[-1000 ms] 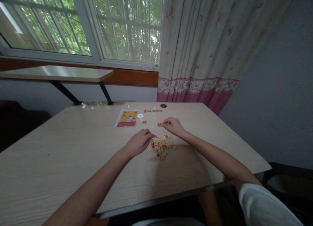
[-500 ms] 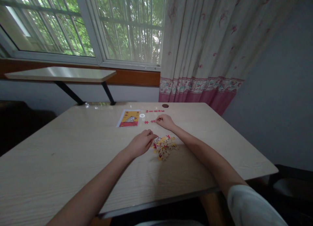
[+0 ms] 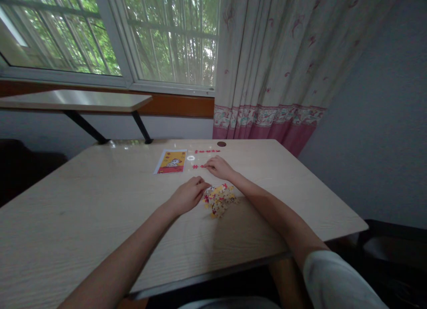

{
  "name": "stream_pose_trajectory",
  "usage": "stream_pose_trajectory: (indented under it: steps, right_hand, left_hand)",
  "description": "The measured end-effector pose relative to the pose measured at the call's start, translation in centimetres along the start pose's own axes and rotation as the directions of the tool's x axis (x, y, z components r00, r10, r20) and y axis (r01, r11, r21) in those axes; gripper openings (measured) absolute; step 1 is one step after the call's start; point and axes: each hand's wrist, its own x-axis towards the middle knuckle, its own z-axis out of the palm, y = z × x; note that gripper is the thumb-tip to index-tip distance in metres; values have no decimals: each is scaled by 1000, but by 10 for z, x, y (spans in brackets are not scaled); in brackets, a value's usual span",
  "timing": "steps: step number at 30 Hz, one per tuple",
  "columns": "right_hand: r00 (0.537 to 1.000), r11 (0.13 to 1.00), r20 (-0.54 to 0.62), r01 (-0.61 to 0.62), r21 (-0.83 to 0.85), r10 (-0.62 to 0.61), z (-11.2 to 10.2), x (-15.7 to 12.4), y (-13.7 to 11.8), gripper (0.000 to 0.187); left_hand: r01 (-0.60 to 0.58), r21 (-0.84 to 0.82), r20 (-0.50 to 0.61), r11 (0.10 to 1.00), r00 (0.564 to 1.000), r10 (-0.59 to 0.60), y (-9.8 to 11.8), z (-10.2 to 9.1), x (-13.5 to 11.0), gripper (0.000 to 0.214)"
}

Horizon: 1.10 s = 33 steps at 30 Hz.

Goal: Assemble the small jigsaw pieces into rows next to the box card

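Note:
On the table [image 3: 106, 220], a loose pile of jigsaw puzzle pieces [image 3: 219, 201] in yellow, red and white lies in front of me. My left hand [image 3: 191, 194] rests at the pile's left edge, fingers closed, thumb and fingertip by a whitish piece; what they hold is hidden. Farther off, my right hand [image 3: 220, 167] pinches a red puzzle piece [image 3: 202, 166] against the tabletop. Just left of that lies a single red piece [image 3: 195, 167]. Behind runs a row of several red pieces [image 3: 207, 151]. A picture card [image 3: 171, 162] with a white animal on yellow and red lies to the left.
A raised shelf [image 3: 76, 99] on black brackets stands at the back left. A round brown cable-hole cover [image 3: 221, 144] is set near the table's back edge. Beyond are a barred window [image 3: 170, 42] and a long curtain [image 3: 263, 64]. A dark chair [image 3: 383, 242] stands at the right.
My right hand has slid slightly left, and the red piece at its fingertips now sits closer to the single one. My left hand stays by the pile. The whole view has shifted a little.

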Motion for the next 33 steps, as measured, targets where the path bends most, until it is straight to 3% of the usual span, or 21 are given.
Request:
stream_pose_trajectory:
  steps: [8, 14, 18, 23, 33]
  right_hand:
    - [999, 1000, 30, 22, -12, -22, 0, 0, 0, 22]
    - [996, 991, -21, -84, 108, 87, -14, -8, -6, 19]
    - [990, 963, 81, -129, 237, 113, -43, -33, -16, 19]
    - [972, 960, 230, -20, 279, -47, -66, -66, -27, 19]
    - [989, 955, 145, -47, 292, 5, -63, -70, -38, 12]
  left_hand:
    - [9, -13, 4, 1000, 1000, -9, 2, -2, 1, 28]
    - [9, -22, 10, 1000, 1000, -8, 1, -2, -1, 30]
    - [8, -41, 10, 999, 1000, -7, 0, -1, 0, 32]
    - [5, -43, 16, 999, 1000, -4, 3, -1, 3, 33]
    - [23, -97, -27, 995, 999, -26, 9, -1, 2, 28]
